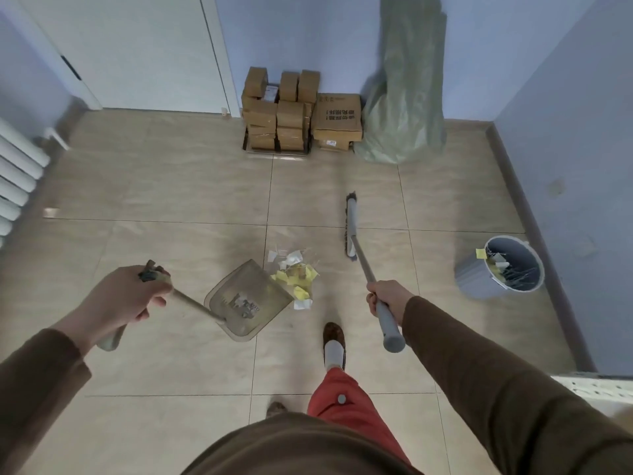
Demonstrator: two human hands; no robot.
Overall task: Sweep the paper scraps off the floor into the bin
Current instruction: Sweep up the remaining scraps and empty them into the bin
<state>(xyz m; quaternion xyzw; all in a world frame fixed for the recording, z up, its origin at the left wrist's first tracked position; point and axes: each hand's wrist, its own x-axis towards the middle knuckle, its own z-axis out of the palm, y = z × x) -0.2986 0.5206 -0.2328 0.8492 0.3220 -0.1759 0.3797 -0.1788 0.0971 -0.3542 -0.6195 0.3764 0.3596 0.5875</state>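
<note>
A small heap of yellow and white paper scraps (295,275) lies on the tiled floor just off the mouth of a clear brownish dustpan (247,298). My left hand (132,296) is shut on the dustpan's long handle, with the pan resting on the floor and a few scraps inside it. My right hand (388,301) grips the grey shaft of a broom, whose head (351,228) is on the floor to the right of and beyond the heap. A grey bin (471,277) with scraps in it stands by the right wall.
Stacked cardboard boxes (294,114) and a tall green sack (404,108) sit against the far wall. A white door (130,49) is at the back left, a radiator (17,176) at the left edge. My right foot (334,341) is planted just behind the heap.
</note>
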